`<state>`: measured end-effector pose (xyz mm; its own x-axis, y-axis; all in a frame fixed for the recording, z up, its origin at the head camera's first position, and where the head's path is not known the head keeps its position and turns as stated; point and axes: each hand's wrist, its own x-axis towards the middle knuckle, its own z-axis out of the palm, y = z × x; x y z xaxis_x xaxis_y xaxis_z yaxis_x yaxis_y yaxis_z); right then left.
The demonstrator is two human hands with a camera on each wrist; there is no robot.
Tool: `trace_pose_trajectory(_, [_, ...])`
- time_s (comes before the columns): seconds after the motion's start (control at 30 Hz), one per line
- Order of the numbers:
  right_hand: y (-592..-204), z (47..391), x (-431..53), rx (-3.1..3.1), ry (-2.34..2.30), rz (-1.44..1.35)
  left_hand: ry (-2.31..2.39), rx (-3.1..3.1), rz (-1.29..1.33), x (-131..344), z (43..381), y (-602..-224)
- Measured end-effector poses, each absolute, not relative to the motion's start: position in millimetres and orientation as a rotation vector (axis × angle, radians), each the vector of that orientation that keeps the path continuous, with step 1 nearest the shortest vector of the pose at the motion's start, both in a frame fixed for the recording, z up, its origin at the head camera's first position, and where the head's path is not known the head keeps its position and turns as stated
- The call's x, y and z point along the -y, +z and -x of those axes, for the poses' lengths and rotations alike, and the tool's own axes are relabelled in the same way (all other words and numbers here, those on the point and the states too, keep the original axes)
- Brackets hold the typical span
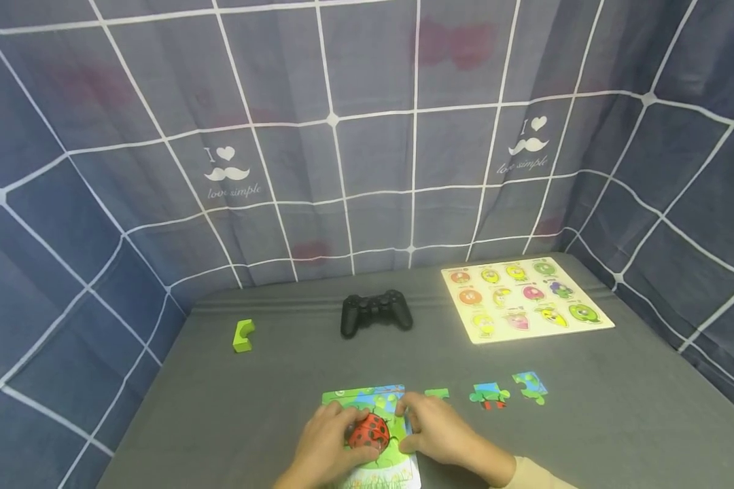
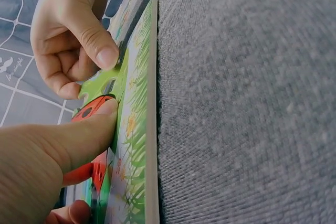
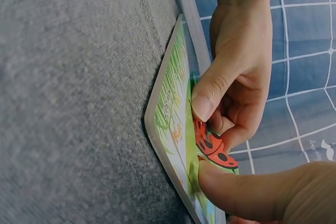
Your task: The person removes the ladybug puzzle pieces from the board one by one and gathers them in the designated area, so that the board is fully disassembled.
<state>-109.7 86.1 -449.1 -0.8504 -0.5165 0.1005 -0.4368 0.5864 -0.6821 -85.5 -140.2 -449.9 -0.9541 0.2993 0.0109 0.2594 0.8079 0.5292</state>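
Ladybug pieces (image 1: 370, 431): near side of the counter (image 1: 251, 414), at the puzzle board (image 1: 408, 477); probably light, stiffish, bit slick tbh
Left grip (image 1: 325, 438): narrow, pinching the ladybug pieces
Right grip (image 1: 439, 429): narrow too, pinching the green piece
Green piece (image 2: 100, 84): likely bends if squeezed, best taken by outer edges

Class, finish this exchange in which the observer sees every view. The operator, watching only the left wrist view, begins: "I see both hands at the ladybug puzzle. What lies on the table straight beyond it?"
Observer: A black game controller lies beyond the ladybug puzzle.
Operator: Are there separate jigsaw pieces past the right hand?
Observer: Yes; one blue-and-green piece with red parts lies apart, to the right of that hand.
Operator: And away to the left of the controller?
Observer: A notched green block lies there.
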Motion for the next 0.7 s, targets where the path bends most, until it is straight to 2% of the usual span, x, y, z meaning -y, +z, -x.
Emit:
trace_pose_trajectory(0.2, [-446.2,108.0,-86.3,-2.731,-1.149,0.87,0.81,-2.961,-0.445,139.8,86.5,-451.0])
trace_pose_trajectory(0.7, [-447.5,100.3,-82.8,-2.728,-1.141,0.796,0.831,-2.948,-0.446,139.4,85.1,-449.6])
